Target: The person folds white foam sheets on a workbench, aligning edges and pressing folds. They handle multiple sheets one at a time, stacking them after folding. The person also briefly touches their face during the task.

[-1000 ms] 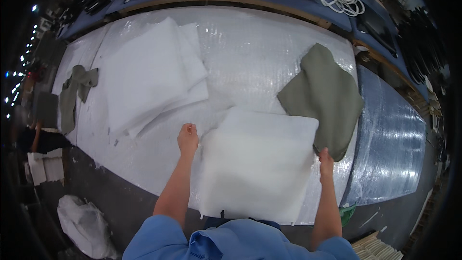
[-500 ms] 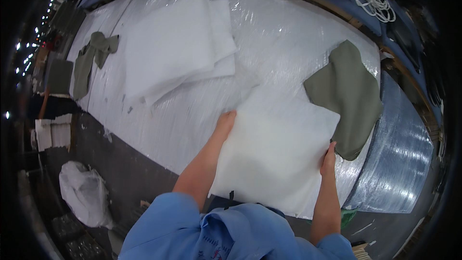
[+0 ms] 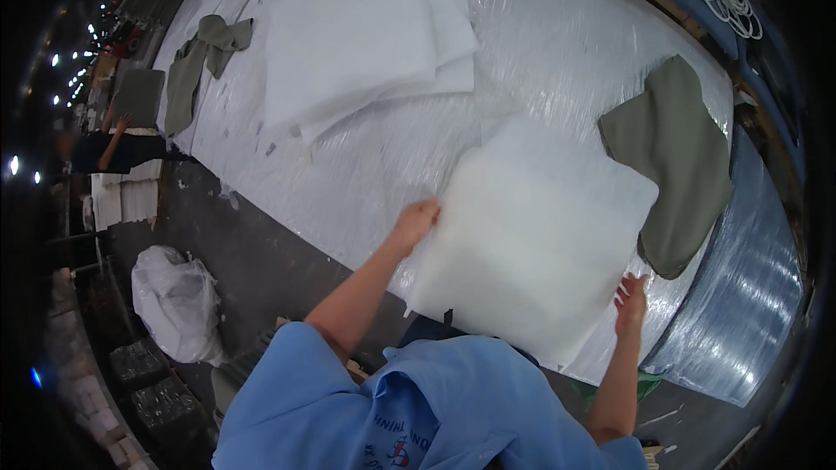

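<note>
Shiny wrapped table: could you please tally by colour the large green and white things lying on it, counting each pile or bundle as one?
Green: 2 (left fabric bundle, right fabric)
White: 2 (sheet pile, pad nearest the person)
Total: 4

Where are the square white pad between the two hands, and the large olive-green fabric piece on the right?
Square white pad [image 3: 533, 239]: head view, middle of top face.
Large olive-green fabric piece [image 3: 681, 157]: head view, its middle.
</note>
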A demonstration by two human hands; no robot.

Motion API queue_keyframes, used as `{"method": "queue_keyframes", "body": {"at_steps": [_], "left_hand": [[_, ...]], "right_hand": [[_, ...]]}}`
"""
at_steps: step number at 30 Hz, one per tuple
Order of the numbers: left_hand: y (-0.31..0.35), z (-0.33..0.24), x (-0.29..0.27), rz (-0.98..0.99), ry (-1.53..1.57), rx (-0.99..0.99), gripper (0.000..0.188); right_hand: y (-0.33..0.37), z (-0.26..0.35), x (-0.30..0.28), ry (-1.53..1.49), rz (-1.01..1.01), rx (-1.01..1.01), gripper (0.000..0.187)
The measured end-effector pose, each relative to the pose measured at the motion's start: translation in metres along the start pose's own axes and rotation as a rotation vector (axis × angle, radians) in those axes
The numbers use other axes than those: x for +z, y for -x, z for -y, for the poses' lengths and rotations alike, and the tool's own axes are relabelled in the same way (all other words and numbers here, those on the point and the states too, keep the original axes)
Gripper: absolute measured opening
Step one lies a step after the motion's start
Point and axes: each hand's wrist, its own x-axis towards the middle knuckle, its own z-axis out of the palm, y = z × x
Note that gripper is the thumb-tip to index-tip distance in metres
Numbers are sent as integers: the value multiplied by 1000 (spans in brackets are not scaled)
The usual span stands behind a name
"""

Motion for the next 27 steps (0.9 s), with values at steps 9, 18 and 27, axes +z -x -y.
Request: {"method": "queue_keyframes", "body": {"at_steps": [9, 18, 27], "left_hand": [[18, 41, -18, -160, -46, 121, 60], [70, 88, 24, -57, 38, -27, 63], [97, 113, 4, 73, 86, -8, 67]], "right_hand": [[12, -11, -12, 28, 37, 38, 93], [53, -81, -4, 100, 31, 41, 84], [96, -120, -28, 44, 228, 116, 95]]}}
